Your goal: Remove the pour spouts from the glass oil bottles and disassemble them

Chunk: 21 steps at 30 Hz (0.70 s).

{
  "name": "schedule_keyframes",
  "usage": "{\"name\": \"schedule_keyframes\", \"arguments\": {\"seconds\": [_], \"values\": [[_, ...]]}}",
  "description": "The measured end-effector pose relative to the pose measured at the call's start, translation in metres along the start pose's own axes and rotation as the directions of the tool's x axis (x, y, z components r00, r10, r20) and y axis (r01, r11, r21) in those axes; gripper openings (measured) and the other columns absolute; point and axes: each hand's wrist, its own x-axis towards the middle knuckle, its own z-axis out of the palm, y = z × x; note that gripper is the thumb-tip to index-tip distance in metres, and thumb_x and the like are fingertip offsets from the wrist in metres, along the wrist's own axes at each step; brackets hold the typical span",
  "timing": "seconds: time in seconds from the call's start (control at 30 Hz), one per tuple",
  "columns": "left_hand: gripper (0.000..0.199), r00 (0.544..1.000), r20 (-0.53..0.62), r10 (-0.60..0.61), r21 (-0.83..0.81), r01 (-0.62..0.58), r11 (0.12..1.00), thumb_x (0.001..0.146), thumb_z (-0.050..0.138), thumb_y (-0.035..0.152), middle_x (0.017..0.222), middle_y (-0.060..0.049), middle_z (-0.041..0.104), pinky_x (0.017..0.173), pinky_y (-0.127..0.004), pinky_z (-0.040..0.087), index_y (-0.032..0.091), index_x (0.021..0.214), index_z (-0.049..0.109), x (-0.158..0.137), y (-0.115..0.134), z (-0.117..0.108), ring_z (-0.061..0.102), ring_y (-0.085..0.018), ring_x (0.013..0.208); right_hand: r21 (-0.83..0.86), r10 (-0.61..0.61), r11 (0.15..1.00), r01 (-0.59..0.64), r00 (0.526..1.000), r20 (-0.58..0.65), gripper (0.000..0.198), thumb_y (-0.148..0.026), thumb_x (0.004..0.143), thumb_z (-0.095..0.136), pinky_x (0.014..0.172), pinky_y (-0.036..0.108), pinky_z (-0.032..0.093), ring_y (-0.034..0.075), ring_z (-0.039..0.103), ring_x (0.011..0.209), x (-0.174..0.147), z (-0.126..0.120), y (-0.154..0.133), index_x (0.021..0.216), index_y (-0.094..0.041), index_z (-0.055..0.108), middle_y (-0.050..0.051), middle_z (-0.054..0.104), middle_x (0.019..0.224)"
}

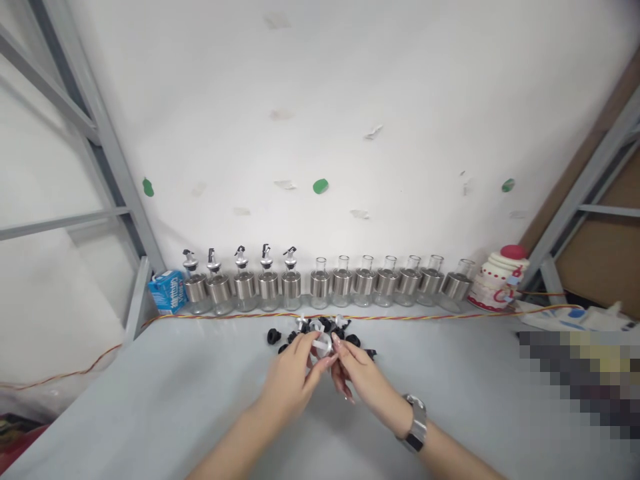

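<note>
Between my two hands is a silver-white bottle pourer cap (324, 343), round with a pale stem. My left hand (293, 373) grips it from the left, thumb below and fingers above. The fingertips of my right hand (363, 377) pinch at its right edge, and its lower fingers curl underneath. Just behind the hands lies a loose pile of pourer parts: black stoppers (273, 336) and silver-white caps (301, 323), partly hidden by my fingers. Against the wall stand several bottles fitted with pourers (245, 285) on the left and several open-necked glass bottles (367, 283) on the right.
A blue carton (168, 292) stands left of the bottle row, and a white jar with a red lid (499, 280) stands to its right. A twisted red-yellow wire (400, 317) runs across the grey table (175, 400) before the bottles. Metal frame posts (117, 173) rise at both sides.
</note>
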Motion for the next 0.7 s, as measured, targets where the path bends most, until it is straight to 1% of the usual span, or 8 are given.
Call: {"name": "schedule_keyframes", "arguments": {"seconds": [0.1, 0.17, 0.23, 0.37, 0.43, 0.57, 0.63, 0.7], "values": [[0.038, 1.000, 0.019, 0.010, -0.007, -0.010, 1.000, 0.082, 0.038, 0.040, 0.107, -0.008, 0.053, 0.075, -0.032, 0.043, 0.022, 0.115, 0.039, -0.001, -0.001, -0.002, 0.055, -0.016, 0.078, -0.010, -0.015, 1.000, 0.015, 0.999, 0.034, 0.044, -0.062, 0.073, 0.038, 0.027, 0.017, 0.025, 0.006, 0.032, 0.027, -0.002, -0.002, -0.003, 0.066, -0.019, 0.041, -0.009, 0.039, 0.036], [0.036, 0.999, 0.037, 0.027, 0.007, -0.027, 1.000, 0.083, 0.038, 0.038, 0.107, -0.008, 0.054, 0.075, -0.033, 0.043, 0.022, 0.115, 0.040, 0.000, -0.001, -0.003, 0.055, -0.016, 0.078, -0.014, -0.024, 1.000, 0.025, 0.999, 0.048, 0.043, -0.061, 0.073, 0.040, 0.027, 0.017, 0.023, 0.005, 0.031, 0.027, -0.002, -0.004, -0.005, 0.064, -0.019, 0.041, -0.009, 0.038, 0.036], [0.034, 0.999, 0.035, 0.019, 0.010, -0.020, 1.000, 0.083, 0.038, 0.036, 0.104, -0.007, 0.055, 0.075, -0.033, 0.043, 0.022, 0.113, 0.041, 0.000, -0.003, -0.002, 0.055, -0.017, 0.079, 0.020, -0.007, 1.000, 0.007, 0.999, 0.034, 0.044, -0.061, 0.072, 0.041, 0.028, 0.017, 0.025, 0.006, 0.034, 0.029, -0.001, -0.007, -0.008, 0.064, -0.019, 0.042, -0.008, 0.040, 0.037], [0.033, 0.997, 0.001, -0.080, -0.051, 0.080, 0.995, 0.081, 0.041, 0.036, 0.101, -0.006, 0.057, 0.069, -0.031, 0.044, 0.022, 0.111, 0.041, 0.001, -0.006, 0.001, 0.056, -0.019, 0.082, 0.168, 0.054, 0.984, -0.057, 0.998, 0.021, 0.047, -0.064, 0.071, 0.040, 0.030, 0.018, 0.028, 0.009, 0.041, 0.034, -0.001, -0.009, -0.015, 0.064, -0.018, 0.043, -0.006, 0.043, 0.038], [0.031, 0.994, -0.004, -0.111, -0.108, 0.110, 0.988, 0.080, 0.044, 0.036, 0.098, -0.005, 0.058, 0.065, -0.029, 0.045, 0.021, 0.107, 0.043, 0.002, -0.006, 0.002, 0.056, -0.018, 0.080, 0.192, 0.061, 0.979, -0.068, 0.997, 0.038, 0.046, -0.063, 0.071, 0.041, 0.031, 0.018, 0.028, 0.009, 0.041, 0.035, -0.001, -0.011, -0.018, 0.063, -0.018, 0.044, -0.005, 0.043, 0.037], [0.031, 0.992, 0.011, -0.127, -0.236, 0.126, 0.964, 0.078, 0.047, 0.037, 0.098, -0.005, 0.058, 0.059, -0.025, 0.046, 0.021, 0.104, 0.046, 0.003, -0.003, 0.002, 0.056, -0.017, 0.082, 0.136, 0.021, 0.990, -0.026, 0.999, 0.038, 0.045, -0.062, 0.072, 0.041, 0.031, 0.019, 0.030, 0.008, 0.040, 0.033, 0.000, -0.013, -0.016, 0.062, -0.018, 0.044, -0.005, 0.045, 0.040], [0.036, 0.994, 0.030, -0.105, -0.267, 0.109, 0.958, 0.079, 0.046, 0.036, 0.106, -0.006, 0.054, 0.059, -0.024, 0.047, 0.023, 0.113, 0.042, 0.003, -0.002, 0.001, 0.055, -0.017, 0.084, 0.090, -0.005, 0.996, 0.002, 1.000, 0.026, 0.044, -0.061, 0.072, 0.042, 0.030, 0.019, 0.028, 0.007, 0.037, 0.031, 0.000, -0.013, -0.014, 0.059, -0.018, 0.043, -0.006, 0.043, 0.039], [0.041, 0.997, 0.060, -0.053, -0.265, 0.068, 0.962, 0.081, 0.043, 0.033, 0.112, -0.006, 0.050, 0.062, -0.025, 0.048, 0.027, 0.121, 0.037, 0.001, -0.002, 0.002, 0.054, -0.016, 0.086, 0.053, -0.019, 0.998, 0.018, 1.000, 0.014, 0.045, -0.060, 0.073, 0.041, 0.029, 0.019, 0.026, 0.006, 0.034, 0.028, 0.000, -0.012, -0.013, 0.057, -0.019, 0.042, -0.007, 0.041, 0.036]]}}
